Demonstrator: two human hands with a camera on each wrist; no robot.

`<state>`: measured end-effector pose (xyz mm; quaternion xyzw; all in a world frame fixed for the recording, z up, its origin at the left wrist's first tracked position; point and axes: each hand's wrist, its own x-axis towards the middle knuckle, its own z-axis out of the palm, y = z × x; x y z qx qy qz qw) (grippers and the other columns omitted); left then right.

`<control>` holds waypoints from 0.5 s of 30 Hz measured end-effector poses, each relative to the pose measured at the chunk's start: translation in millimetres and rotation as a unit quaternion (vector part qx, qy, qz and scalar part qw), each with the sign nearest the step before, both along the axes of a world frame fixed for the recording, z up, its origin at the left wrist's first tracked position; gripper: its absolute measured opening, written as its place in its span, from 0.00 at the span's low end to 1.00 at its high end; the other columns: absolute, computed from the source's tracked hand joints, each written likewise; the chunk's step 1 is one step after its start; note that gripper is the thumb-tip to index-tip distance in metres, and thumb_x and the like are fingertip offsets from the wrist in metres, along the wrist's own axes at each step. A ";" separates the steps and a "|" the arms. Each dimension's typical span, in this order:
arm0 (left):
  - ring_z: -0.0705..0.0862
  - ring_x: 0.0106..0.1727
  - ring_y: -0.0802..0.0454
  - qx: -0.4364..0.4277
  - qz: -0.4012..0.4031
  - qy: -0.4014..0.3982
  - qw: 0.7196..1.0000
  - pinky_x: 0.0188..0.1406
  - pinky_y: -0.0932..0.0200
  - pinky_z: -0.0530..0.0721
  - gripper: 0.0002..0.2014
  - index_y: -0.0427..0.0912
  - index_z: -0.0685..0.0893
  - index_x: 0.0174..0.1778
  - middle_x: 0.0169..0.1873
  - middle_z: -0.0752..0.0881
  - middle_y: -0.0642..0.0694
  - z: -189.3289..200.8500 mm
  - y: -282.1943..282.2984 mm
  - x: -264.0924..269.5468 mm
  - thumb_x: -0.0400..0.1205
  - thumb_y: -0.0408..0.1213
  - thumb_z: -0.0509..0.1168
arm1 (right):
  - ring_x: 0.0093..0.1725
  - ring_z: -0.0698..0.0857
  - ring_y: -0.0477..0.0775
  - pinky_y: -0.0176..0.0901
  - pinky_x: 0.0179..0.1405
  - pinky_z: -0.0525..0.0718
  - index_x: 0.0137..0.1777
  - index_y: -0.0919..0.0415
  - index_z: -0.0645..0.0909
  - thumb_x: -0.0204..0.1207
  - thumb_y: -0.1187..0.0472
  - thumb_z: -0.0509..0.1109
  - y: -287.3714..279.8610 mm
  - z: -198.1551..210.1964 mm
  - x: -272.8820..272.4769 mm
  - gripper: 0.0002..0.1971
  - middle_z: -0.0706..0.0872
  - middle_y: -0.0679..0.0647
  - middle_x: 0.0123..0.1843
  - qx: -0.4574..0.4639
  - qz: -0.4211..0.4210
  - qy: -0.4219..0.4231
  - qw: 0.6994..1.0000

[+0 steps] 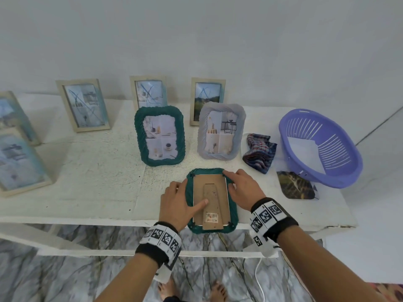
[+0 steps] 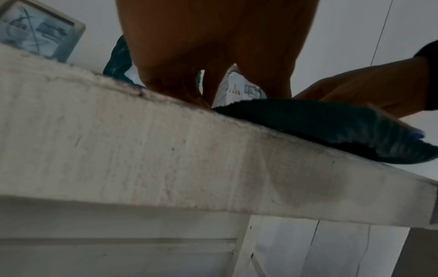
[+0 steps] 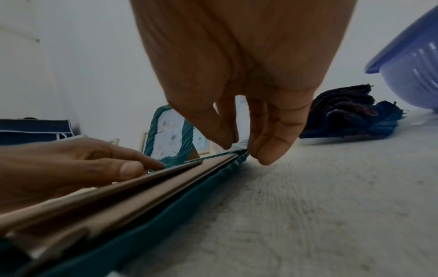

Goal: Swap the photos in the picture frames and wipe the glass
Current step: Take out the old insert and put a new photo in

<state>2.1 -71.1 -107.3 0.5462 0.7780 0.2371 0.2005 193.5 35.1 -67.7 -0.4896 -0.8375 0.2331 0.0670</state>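
A dark green picture frame lies face down at the table's front edge, its brown backing board and stand facing up. The frame overhangs the edge a little. My left hand rests on the frame's left side, with one digit pressing on the backing board. My right hand sits at the top right corner, fingertips down on the rim. Neither hand wraps round anything. A loose landscape photo lies to the right. A folded checked cloth lies behind it.
An upright green frame and a grey frame stand just behind the work spot. Several pale wooden frames line the back and left. A purple basket holding white paper stands at the right. The white table ends near my wrists.
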 end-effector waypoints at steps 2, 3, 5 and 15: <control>0.76 0.61 0.48 -0.001 0.006 0.003 1.000 0.61 0.50 0.75 0.49 0.50 0.71 0.76 0.57 0.75 0.49 -2.2 0.0 1.0 0.63 0.78 0.55 | 0.52 0.81 0.63 0.48 0.53 0.79 0.78 0.53 0.71 0.82 0.64 0.59 2.0 -0.6 -1.6 0.24 0.76 0.60 0.57 -0.001 0.016 -0.023 1.000; 0.76 0.62 0.48 -0.005 0.008 0.007 1.000 0.61 0.50 0.74 0.49 0.50 0.71 0.76 0.58 0.75 0.48 -2.8 0.1 1.3 0.63 0.78 0.54 | 0.51 0.81 0.63 0.48 0.52 0.79 0.78 0.52 0.72 0.81 0.64 0.59 2.2 -1.3 -2.1 0.24 0.75 0.60 0.57 -0.004 0.021 -0.031 0.999; 0.75 0.63 0.48 -0.016 0.009 0.013 1.000 0.61 0.51 0.71 0.50 0.50 0.70 0.77 0.60 0.75 0.48 -2.4 0.4 1.7 0.62 0.78 0.53 | 0.50 0.81 0.62 0.46 0.51 0.78 0.76 0.53 0.74 0.81 0.64 0.59 1.8 -1.9 -3.3 0.24 0.74 0.59 0.56 -0.010 0.025 -0.038 0.999; 0.75 0.62 0.47 -0.011 0.009 0.029 0.999 0.59 0.50 0.71 0.50 0.51 0.69 0.78 0.59 0.75 0.48 -5.4 1.0 1.6 0.63 0.78 0.52 | 0.54 0.80 0.64 0.49 0.54 0.77 0.66 0.67 0.79 0.80 0.64 0.59 8.6 -2.7 -5.3 0.17 0.78 0.62 0.55 -0.030 0.008 -0.049 0.998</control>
